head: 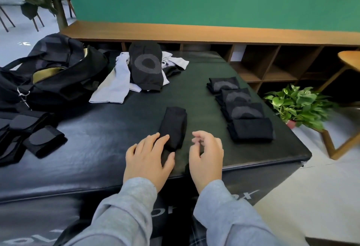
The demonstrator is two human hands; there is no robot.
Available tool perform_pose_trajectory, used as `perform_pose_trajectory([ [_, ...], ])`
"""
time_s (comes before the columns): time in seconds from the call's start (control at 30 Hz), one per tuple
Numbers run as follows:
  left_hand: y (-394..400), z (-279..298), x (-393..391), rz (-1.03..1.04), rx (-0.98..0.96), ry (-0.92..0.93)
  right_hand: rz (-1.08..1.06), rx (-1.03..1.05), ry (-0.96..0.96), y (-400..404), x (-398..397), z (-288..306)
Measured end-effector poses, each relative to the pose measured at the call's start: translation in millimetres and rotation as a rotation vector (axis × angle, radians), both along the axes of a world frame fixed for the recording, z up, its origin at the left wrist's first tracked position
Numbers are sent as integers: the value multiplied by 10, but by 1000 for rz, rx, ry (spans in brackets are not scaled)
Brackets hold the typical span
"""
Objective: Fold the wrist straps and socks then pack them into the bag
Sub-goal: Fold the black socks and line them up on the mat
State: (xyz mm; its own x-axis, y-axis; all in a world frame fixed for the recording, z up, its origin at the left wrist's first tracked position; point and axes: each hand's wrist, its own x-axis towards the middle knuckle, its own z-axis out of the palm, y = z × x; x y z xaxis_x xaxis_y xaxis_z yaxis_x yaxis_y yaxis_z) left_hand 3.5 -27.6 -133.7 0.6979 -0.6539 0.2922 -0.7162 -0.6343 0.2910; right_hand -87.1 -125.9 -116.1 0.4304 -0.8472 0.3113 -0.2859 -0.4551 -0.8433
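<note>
- Black sock [174, 127]: lay lengthwise on the desk [101, 129], near end under the fingertips of the left hand [148, 155]. Risk judged: one-sided pressure could skew the fold.
- Left hand: flat, fingers spread, pressing, gripping nothing.
- Right hand [206, 153]: just right of the sock, fingers loosely curled, empty, not touching it. Risk: a late pinch might drag the sock toward the desk edge below the wrists.
- Folded socks [243, 107]: four in a row beyond the right hand; a careless sweep could topple them.
- Unfolded pile [140, 70]: well ahead of both hands.
- Wrist straps [31, 134]: far left of the left hand.
- Bag [52, 74]: beyond the straps, mouth open.
</note>
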Motion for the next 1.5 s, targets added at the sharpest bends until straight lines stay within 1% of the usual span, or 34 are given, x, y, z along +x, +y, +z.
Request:
perform_pose_trajectory([
  [0.07, 3, -32, 16, -20, 37, -5, -65, -75, -90, -110, -160, -12],
  [0.13, -8, -44, 23, -35, 69, -27, -161, -127, -79, -293, -334, -23],
  [0.2, -23, -40, 25, -47, 98, -33, -300, -205, -23, -496, -516, -28],
  [0.23, -23, -35, 22, -55, 107, -23, -356, -213, 34, -588, -597, -22],
  [0.3, -28, -20, 18, -63, 100, -14, -409, -141, 219, -747, -718, -14],
  [0.37, -25, -15, 18, -61, 63, -15, -383, -81, 457, -869, -781, -23],
  [0.4, -24, -15, 19, -60, 34, -14, -358, -74, 541, -919, -797, -22],
  [0.47, -23, -15, 24, -61, -14, 19, -323, -74, 618, -1004, -802, -22],
  [0.57, -12, -23, 19, -68, -29, 73, -307, -79, 647, -1056, -779, -27],
  [0.7, -5, -3, 12, -61, -26, 57, -322, -121, 688, -1091, -751, 5],
  [0.83, -7, 25, 18, -49, 31, 38, -320, -161, 723, -1128, -713, 44],
  [1.0, -10, 30, 16, -45, 61, 33, -225, -149, 667, -1157, -696, 69],
  [1.17, -26, 46, 4, -45, 53, 61, -203, -151, 638, -1184, -723, 96],
  [1.43, -53, 67, 39, -6, 46, 101, -190, -179, 755, -1158, -702, 131],
  [1.5, -73, 72, 50, 12, 38, 114, -194, -186, 752, -1130, -690, 140],
])
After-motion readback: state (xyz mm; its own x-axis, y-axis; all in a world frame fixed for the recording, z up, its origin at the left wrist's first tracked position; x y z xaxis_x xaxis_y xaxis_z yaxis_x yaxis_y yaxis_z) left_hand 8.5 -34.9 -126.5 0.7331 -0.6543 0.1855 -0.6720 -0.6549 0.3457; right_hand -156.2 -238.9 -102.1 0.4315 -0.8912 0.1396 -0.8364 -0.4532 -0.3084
